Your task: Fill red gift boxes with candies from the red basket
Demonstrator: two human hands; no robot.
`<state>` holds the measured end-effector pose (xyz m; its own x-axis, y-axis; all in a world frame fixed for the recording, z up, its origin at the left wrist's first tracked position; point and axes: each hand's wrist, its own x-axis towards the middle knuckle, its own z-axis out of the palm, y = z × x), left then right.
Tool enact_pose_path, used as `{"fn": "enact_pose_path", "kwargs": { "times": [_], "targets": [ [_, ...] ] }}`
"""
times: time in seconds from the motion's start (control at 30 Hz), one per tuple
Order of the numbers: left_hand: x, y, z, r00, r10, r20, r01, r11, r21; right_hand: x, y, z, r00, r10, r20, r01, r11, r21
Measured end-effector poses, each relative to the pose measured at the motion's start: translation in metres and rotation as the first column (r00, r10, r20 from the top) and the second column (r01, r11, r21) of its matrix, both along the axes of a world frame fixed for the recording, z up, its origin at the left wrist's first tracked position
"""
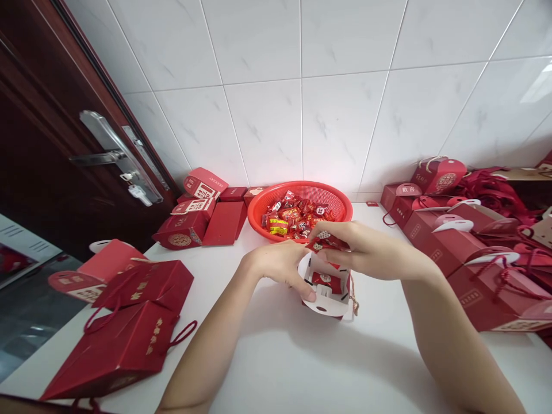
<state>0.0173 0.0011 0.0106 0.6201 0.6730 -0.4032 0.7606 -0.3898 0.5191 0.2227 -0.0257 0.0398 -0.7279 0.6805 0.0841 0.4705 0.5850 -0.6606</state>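
Observation:
A small red gift box (330, 305) with a white inside stands with its top unfolded on the white table. My left hand (280, 264) grips its left side, the thumb pressed on a white rounded flap. A red packet (326, 280) with a pale print lies inside. Over the far side of the box, my right hand (366, 250) has its thumb and fingers closed about a red patterned piece (330, 241); whether that is a candy wrapper or a box flap, I cannot tell. Just behind the box sits a red plastic basket (345, 198) of wrapped candies (293, 215).
Closed red gift boxes (142, 305) with cord handles stand at the left, and more boxes (179, 230) behind them. Many similar boxes (474, 270) crowd the right side. A tiled wall (332, 115) bounds the back; a dark door (38, 115) with keys is at the left.

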Motion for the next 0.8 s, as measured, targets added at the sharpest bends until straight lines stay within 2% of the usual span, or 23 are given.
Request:
{"fn": "enact_pose_path", "kwargs": {
  "times": [0.1,0.17,0.3,0.47,0.63,0.7,0.8],
  "targets": [
    [-0.001,0.001,-0.001,0.997,-0.027,0.070,0.027,1.000,-0.010,-0.002,0.005,-0.004,0.996,0.088,0.004,-0.088,0.992,-0.087],
    [-0.002,0.002,-0.002,0.993,-0.050,0.104,0.051,0.999,-0.003,-0.002,0.009,-0.008,0.994,0.101,0.051,-0.095,0.989,-0.112],
    [-0.002,0.002,-0.001,0.997,-0.041,0.059,0.040,0.999,0.019,0.000,0.011,-0.010,0.990,0.061,0.126,-0.048,0.994,-0.100],
    [-0.001,0.002,-0.001,0.999,-0.033,0.018,0.033,0.999,-0.006,0.000,0.009,-0.005,0.992,-0.007,0.128,0.011,0.999,-0.037],
    [-0.002,0.002,-0.002,0.999,-0.042,0.031,0.041,0.999,0.025,0.001,0.012,-0.006,0.982,-0.017,0.189,0.030,0.997,-0.068],
    [-0.002,0.002,-0.002,0.999,-0.039,0.020,0.039,0.999,0.031,0.000,0.013,-0.008,0.985,-0.075,0.155,0.085,0.995,-0.058],
    [-0.002,0.001,-0.002,0.999,-0.039,-0.014,0.039,0.999,0.023,-0.001,0.014,-0.008,0.981,-0.193,-0.031,0.193,0.981,-0.002]
  ]
}}
